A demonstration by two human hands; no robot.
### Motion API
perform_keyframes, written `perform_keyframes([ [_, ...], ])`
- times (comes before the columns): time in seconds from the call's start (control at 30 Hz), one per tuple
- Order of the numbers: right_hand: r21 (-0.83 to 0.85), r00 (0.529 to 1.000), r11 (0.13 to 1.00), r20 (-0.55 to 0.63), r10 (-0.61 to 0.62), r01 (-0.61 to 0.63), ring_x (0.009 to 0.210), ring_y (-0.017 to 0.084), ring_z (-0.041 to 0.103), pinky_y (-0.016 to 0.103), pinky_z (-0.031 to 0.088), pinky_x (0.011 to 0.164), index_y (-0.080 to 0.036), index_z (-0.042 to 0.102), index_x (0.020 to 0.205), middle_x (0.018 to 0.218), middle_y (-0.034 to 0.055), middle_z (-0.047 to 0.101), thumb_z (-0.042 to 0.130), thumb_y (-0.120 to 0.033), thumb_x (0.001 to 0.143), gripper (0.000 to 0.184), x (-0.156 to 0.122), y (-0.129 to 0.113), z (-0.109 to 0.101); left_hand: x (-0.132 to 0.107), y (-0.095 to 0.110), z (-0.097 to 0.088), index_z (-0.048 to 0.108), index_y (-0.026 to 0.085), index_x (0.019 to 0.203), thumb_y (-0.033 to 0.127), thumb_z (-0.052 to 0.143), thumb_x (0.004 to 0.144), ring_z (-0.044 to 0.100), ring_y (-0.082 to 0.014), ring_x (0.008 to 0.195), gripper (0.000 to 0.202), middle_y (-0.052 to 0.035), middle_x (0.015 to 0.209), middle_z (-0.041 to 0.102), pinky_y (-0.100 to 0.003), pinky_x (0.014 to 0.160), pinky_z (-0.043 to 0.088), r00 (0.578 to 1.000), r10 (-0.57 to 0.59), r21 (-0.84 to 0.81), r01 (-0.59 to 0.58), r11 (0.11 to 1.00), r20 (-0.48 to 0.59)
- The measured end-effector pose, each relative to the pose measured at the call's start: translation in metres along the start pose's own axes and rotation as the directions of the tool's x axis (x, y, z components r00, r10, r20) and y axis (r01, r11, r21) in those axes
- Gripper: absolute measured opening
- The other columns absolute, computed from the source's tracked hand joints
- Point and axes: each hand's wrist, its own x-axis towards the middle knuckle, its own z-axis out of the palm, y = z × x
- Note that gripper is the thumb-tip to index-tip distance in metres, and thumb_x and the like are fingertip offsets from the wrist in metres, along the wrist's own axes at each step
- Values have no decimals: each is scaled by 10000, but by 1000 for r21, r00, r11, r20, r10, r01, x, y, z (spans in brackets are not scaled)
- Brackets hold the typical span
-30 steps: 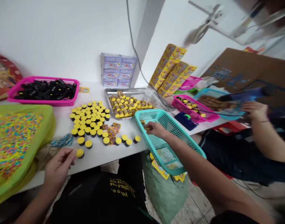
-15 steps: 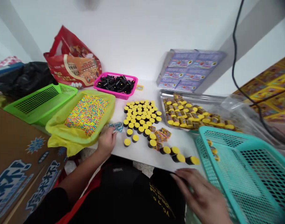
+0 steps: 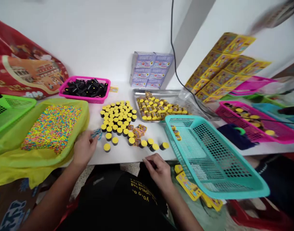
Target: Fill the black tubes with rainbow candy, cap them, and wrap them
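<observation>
My left hand (image 3: pixel 84 147) is closed beside the yellow-lined basket, its fingertips on crinkled blue-and-white wrappers (image 3: pixel 97 133) on the table. Just off the table's front edge, my right hand (image 3: pixel 159 169) has its thumb and fingers drawn together; whatever they may hold is hidden. Between and beyond the hands stand many small black tubs with yellow lids (image 3: pixel 118 115), a few of them spread toward the front. Orange printed packets (image 3: pixel 138 131) lie among the tubs. Small multicoloured candies (image 3: pixel 54 126) fill the basket lined with yellow plastic (image 3: pixel 86 110) on the left.
Behind the tubs are a pink basket of black pieces (image 3: pixel 106 98) and a metal tray (image 3: pixel 134 93) of wrapped tubs. A turquoise basket (image 3: pixel 224 189) overhangs the front edge at right. A black cable (image 3: pixel 174 57) hangs across. Another person's dark-clothed leg (image 3: pixel 277 179) shows at right.
The view has swung right, bringing stacked yellow boxes and another pink basket into sight. My left hand stays at the blue-and-white wrappers; my right hand remains near the table's front edge.
</observation>
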Motion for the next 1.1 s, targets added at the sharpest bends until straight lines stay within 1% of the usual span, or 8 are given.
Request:
perform_keyframes([
  [0.1,70,999,997,0,41,-41,597,130,548,250,451,560,-213,606,770,690,0,573,615,-253,912,148,-10,-1,9,15,58,1,609,190,762,397,535,919,611,-167,698,270,-18,719,638,-262,659,436,966,253,-147,-244,959,45],
  [0.2,126,996,991,73,44,-53,605,133,562,245,450,558,-210,613,773,692,1,570,613,-264,909,146,-21,-4,21,45,125,29,663,163,821,340,488,955,641,-194,877,283,-71,881,687,-282,753,449,873,395,-61,-395,917,288],
  [0.27,144,994,987,96,52,-65,610,135,569,242,451,563,-209,615,768,694,4,575,607,-264,910,153,-26,-5,24,67,162,58,690,138,890,346,493,958,644,-240,974,295,-115,974,694,-319,798,468,800,374,23,-434,901,470],
  [0.37,153,993,981,42,112,-118,624,141,583,242,464,584,-206,617,750,700,10,588,602,-256,908,167,-32,-2,19,91,196,105,691,85,919,270,568,929,652,-259,977,222,-137,964,689,-372,833,505,754,310,84,-434,897,579],
  [0.5,154,982,971,-11,188,-184,618,144,588,241,459,581,-203,617,712,681,7,586,608,-265,897,195,-41,7,10,104,204,144,607,134,1174,347,610,921,636,-216,1008,330,-102,1165,634,-431,869,546,715,231,147,-424,894,659],
  [0.6,163,974,962,-17,227,-221,619,148,589,245,455,584,-200,621,695,671,7,589,616,-285,888,211,-46,14,8,107,201,154,650,107,1097,334,664,877,650,-236,999,317,-124,1107,666,-404,857,542,720,200,170,-406,898,665],
  [0.87,268,950,919,-37,309,-289,606,162,587,268,467,588,-195,629,666,643,15,608,616,-420,889,317,-45,21,15,111,194,152,735,80,826,304,806,662,695,-269,788,286,-147,761,720,-264,632,486,780,164,103,-281,954,603],
  [1.1,288,938,906,-58,341,-311,588,159,574,264,454,570,-194,629,654,619,7,594,624,-447,879,339,-46,23,21,111,185,134,707,141,706,336,821,625,629,-203,620,240,-30,558,616,-253,548,445,773,274,-163,-220,962,572],
])
